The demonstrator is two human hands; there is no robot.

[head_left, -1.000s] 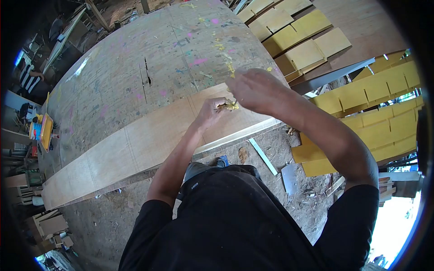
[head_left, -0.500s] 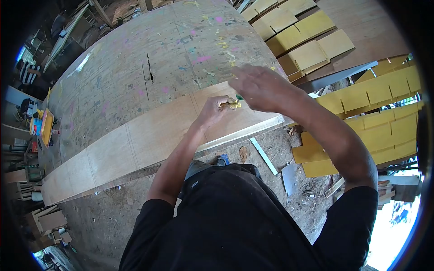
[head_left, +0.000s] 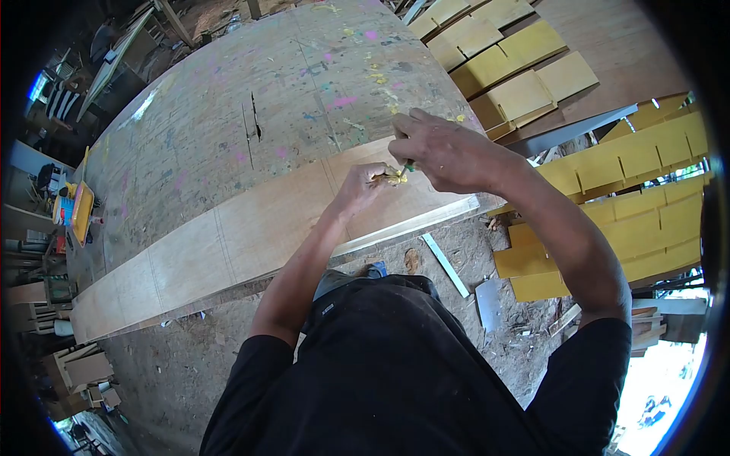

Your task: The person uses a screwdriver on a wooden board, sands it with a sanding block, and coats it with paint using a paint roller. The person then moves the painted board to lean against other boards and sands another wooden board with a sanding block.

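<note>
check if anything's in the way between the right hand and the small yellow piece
Nothing visible blocks it: only the green tool in the right hand lies between that hand and the small yellow piece held by the left hand.

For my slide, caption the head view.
Left hand holds a yellow piece, right hand a green tool, over a long board.

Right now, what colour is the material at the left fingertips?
The material looks yellow; head view.

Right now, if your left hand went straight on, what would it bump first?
Most likely the right hand, which is just ahead of the left hand over the wooden board, though depth is hard to judge.
</note>
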